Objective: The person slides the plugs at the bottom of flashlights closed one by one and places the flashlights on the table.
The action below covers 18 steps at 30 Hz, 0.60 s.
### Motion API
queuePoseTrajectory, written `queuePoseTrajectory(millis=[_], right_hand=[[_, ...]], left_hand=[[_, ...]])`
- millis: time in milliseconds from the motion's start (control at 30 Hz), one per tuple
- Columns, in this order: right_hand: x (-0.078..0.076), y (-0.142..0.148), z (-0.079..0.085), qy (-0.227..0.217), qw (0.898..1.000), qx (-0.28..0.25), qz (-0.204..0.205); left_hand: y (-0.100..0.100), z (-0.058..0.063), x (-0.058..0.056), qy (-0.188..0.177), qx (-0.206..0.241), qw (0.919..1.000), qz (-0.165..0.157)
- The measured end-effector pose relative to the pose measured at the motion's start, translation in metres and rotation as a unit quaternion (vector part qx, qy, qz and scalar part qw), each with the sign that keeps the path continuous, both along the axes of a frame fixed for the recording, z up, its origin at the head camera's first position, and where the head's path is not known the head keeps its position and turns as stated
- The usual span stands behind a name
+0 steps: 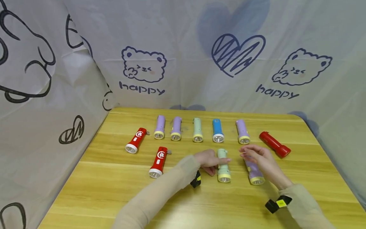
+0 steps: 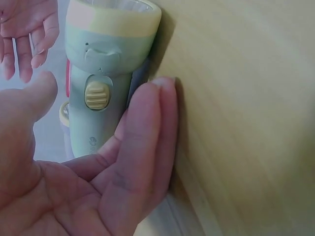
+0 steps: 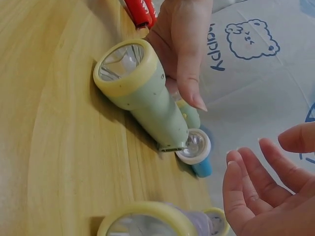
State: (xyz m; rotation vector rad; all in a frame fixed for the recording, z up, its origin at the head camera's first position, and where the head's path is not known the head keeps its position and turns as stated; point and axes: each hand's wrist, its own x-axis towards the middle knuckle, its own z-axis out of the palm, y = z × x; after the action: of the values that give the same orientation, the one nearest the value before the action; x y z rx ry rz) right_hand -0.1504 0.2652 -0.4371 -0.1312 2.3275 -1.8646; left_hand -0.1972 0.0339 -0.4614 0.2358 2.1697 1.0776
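Left hand [image 1: 207, 160], fingers loose, beside the green flashlight [image 1: 223, 171], lower centre of frame; right hand [image 1: 264, 161] relaxed over a purple flashlight [image 1: 254, 171]! Light, stiff, smooth, I'd guess: grip the slim middle.

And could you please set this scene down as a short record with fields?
table: wood-grained
backdrop: pale sheet, bear and heart drawings
red flashlights: three
purple flashlights: four
green flashlights: two
blue flashlight: one, in the back row
left hand: beside and partly over front green flashlight, contact unclear
right hand: above front purple flashlight, holding nothing
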Motion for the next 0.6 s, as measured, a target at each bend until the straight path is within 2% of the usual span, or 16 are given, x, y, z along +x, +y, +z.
queuePoseTrajectory(millis=[133, 233, 300, 367, 433, 500, 600], right_hand=[[-0.001, 0.004, 0.000, 0.024, 0.999, 0.030, -0.007], [-0.001, 0.007, 0.001, 0.075, 0.992, 0.102, -0.009], [-0.001, 0.009, 0.002, 0.118, 0.978, 0.169, -0.014], [-0.001, 0.013, 0.003, 0.156, 0.960, 0.232, -0.021], [-0.001, 0.017, 0.003, 0.184, 0.944, 0.274, -0.026], [-0.003, 0.021, 0.002, 0.209, 0.931, 0.299, -0.027], [-0.005, 0.029, 0.001, 0.253, 0.911, 0.325, -0.025]], left_hand=[[-0.005, 0.003, 0.002, 0.000, 0.014, 0.9999, -0.008], [-0.010, 0.005, 0.004, 0.004, 0.024, 0.9996, -0.016], [-0.012, 0.006, 0.005, 0.013, 0.024, 0.9994, -0.024], [-0.014, 0.007, 0.006, 0.028, 0.018, 0.9989, -0.034], [-0.016, 0.009, 0.007, 0.058, -0.004, 0.9972, -0.048], [-0.018, 0.013, 0.007, 0.100, -0.037, 0.9924, -0.062], [-0.020, 0.019, 0.007, 0.165, -0.088, 0.9792, -0.080]])
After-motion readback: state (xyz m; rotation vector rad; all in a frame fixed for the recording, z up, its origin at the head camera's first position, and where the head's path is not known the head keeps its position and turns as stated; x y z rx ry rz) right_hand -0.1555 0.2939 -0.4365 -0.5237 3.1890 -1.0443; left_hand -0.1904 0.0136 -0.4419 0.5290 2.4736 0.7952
